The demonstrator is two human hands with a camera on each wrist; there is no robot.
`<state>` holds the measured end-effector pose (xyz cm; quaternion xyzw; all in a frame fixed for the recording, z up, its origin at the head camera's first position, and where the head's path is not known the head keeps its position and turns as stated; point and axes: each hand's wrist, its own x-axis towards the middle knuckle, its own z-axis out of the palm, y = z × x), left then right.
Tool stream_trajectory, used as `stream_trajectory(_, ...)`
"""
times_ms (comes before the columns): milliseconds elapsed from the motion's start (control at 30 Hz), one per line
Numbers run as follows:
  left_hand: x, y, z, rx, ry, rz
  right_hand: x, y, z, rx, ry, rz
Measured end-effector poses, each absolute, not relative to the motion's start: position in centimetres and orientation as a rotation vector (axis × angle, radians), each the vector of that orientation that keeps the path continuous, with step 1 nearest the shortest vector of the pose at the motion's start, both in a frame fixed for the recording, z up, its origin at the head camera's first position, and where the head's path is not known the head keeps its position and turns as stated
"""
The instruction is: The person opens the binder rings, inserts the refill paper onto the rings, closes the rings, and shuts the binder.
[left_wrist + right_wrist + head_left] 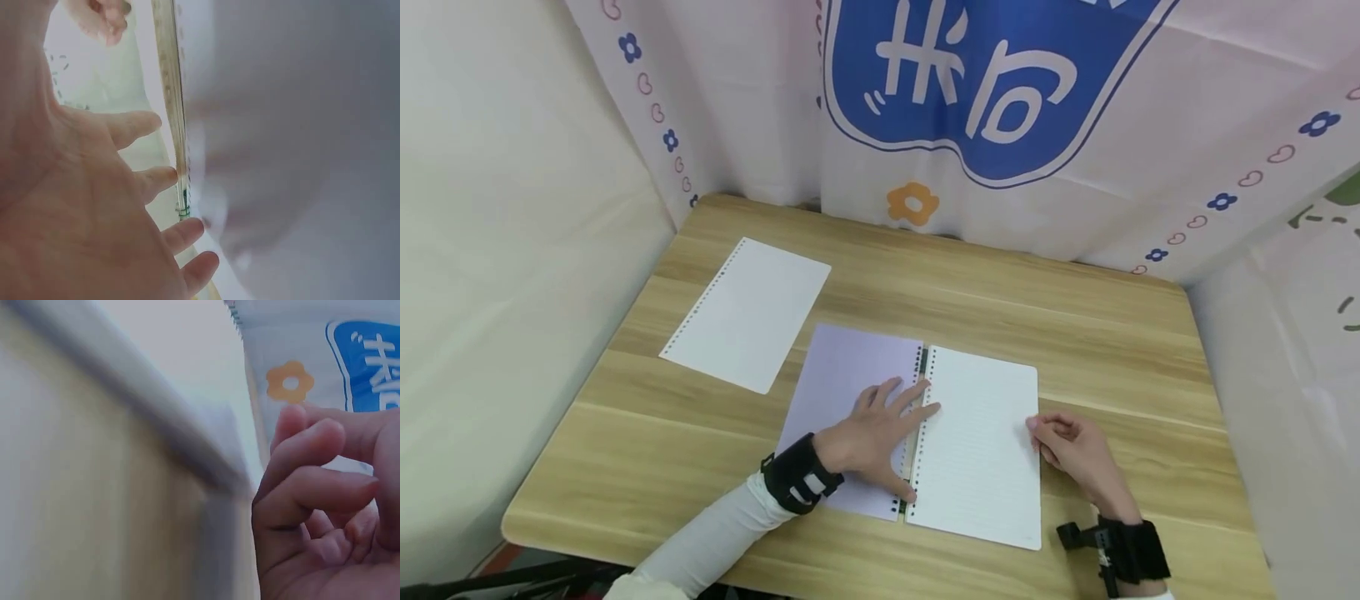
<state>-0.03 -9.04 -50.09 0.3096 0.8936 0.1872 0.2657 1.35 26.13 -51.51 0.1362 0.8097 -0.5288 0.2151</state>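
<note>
A loose-leaf notebook lies spread on the table, its lilac cover (857,358) on the left and a stack of lined white pages (985,442) on the right. Punched holes run along both facing edges, with dark binder pieces (923,360) between them. My left hand (876,437) is spread over the gap, fingertips at the pages' holed edge and thumb low by the spine. At the pages' right edge is my right hand (1078,454), thumb and forefinger close together. In the right wrist view its fingers (300,494) are loosely curled, with no paper visible between them.
A separate white punched sheet (745,317) lies farther back on the left of the wooden table (1000,292). Behind the table hangs a printed cloth (760,100), with pale fabric walls at both sides. Black straps with cameras (801,475) circle both wrists.
</note>
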Motion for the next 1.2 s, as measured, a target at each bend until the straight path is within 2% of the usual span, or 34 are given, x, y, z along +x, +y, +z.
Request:
stream_trajectory(200,-1.0,-10.4,-49.7,0.765,2.450,0.637,-1.8,21.8,-51.2,0.071,2.351,-1.456)
stream_trajectory(433,-3.0,-12.4,-49.4,0.531,2.598,0.852,-4.4,16.8,-50.0,-0.258,2.371,-1.435)
stream_trajectory(700,-5.9,-18.2,-48.9,0.323,2.762,1.007,-6.3,9.9,-49.0,-0.700,2.410,-1.293)
stream_trajectory(1000,-9.1,-27.1,-49.0,-0.056,2.825,0.945,-6.6,2.0,-48.5,-1.218,2.394,-0.813)
stream_trajectory(1200,-10.0,-31.6,-49.2,-0.334,2.879,0.904,-4.9,-3.0,-49.3,-1.376,2.431,-0.477)
